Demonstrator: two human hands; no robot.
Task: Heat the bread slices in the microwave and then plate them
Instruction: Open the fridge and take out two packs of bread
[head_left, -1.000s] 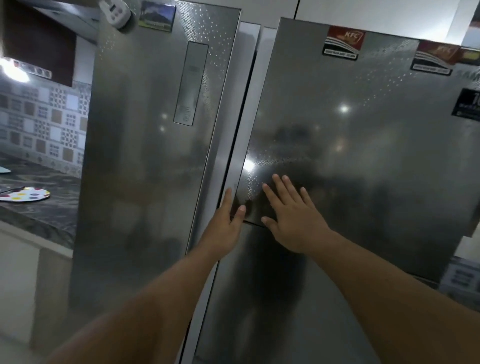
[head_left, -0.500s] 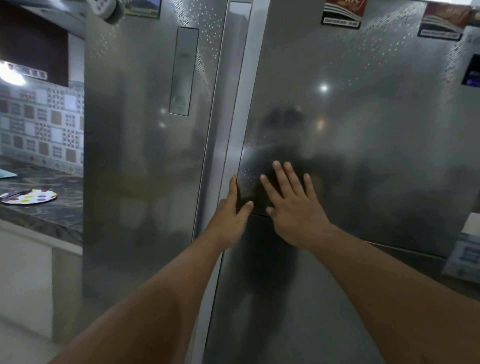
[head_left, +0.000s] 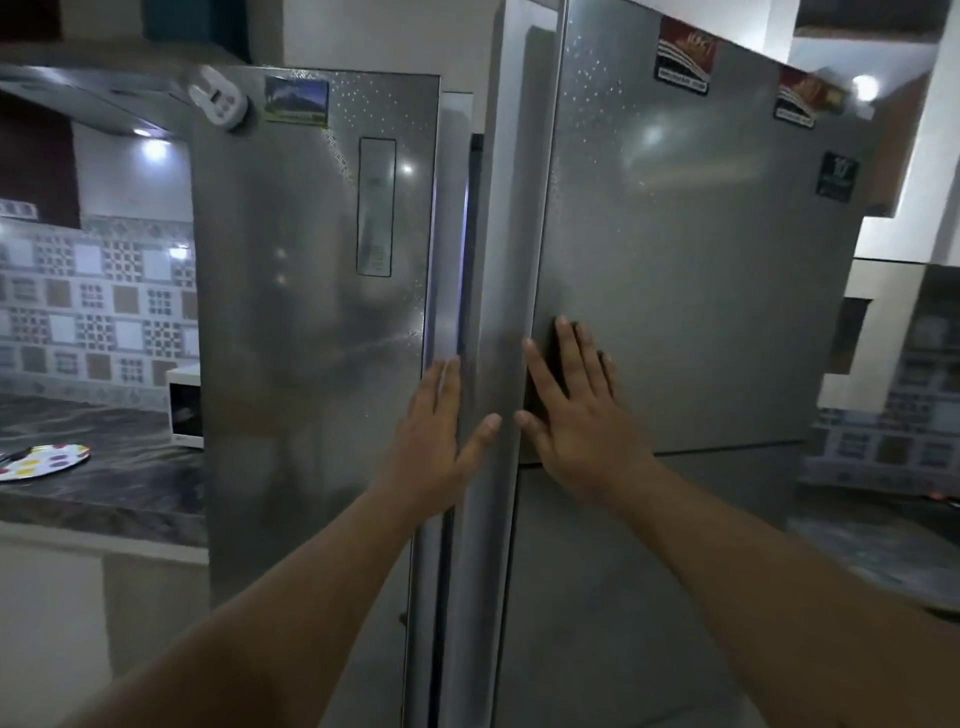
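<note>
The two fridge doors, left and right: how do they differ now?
The left door carries a tall narrow panel and a picture magnet; the right door carries red stickers. The left door looks narrower than the right door. The left hand lies on the left door's edge; the right hand is flat on the right door. Both are glossy grey steel.

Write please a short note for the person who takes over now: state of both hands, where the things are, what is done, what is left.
Left hand: open, flat on the seam between the fridge doors.
Right hand: open, flat on the right fridge door.
Left door shows a lit gap at its edge.
Microwave and spotted plate are on the counter at left.
No bread in view.
Heating and plating are both left.
</note>
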